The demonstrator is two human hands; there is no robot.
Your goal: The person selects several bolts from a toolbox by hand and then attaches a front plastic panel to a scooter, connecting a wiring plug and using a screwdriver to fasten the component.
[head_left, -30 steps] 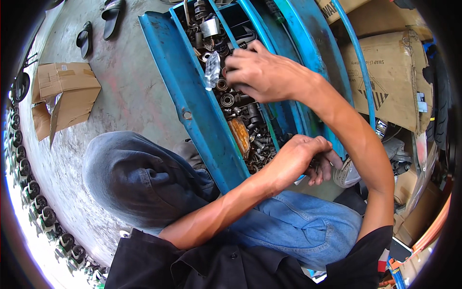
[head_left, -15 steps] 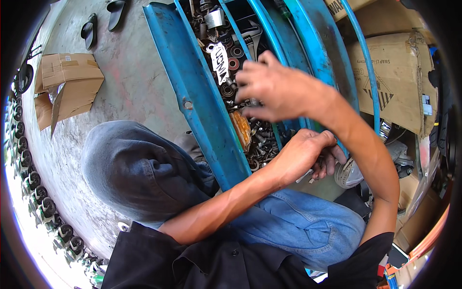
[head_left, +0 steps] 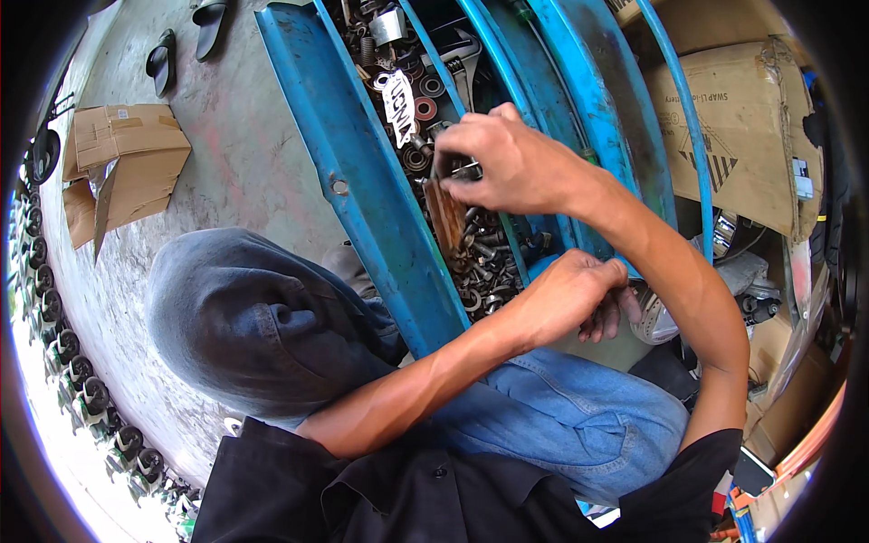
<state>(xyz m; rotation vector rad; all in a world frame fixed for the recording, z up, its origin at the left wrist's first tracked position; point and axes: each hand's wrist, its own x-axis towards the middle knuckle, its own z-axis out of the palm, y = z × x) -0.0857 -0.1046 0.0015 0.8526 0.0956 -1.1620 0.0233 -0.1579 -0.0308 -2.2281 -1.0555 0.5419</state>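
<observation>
My right hand is over a long blue metal toolbox, its fingers curled round the upper end of an amber-brown packet that looks slightly blurred. Around it in the tray lie loose bolts, bearings, a red washer, an adjustable wrench and a white lettered strip. My left hand hangs at the toolbox's near right end, fingers loosely bent and apart, with nothing visible in them.
Cardboard boxes stand at the right and on the concrete floor at the left. Two black slippers lie upper left. My denim-covered legs are below; a phone is lower right.
My right hand first moved down along the tray, uncovering the white strip and washers, then shifted slightly up and left and closed on the amber packet. My left hand barely moved.
</observation>
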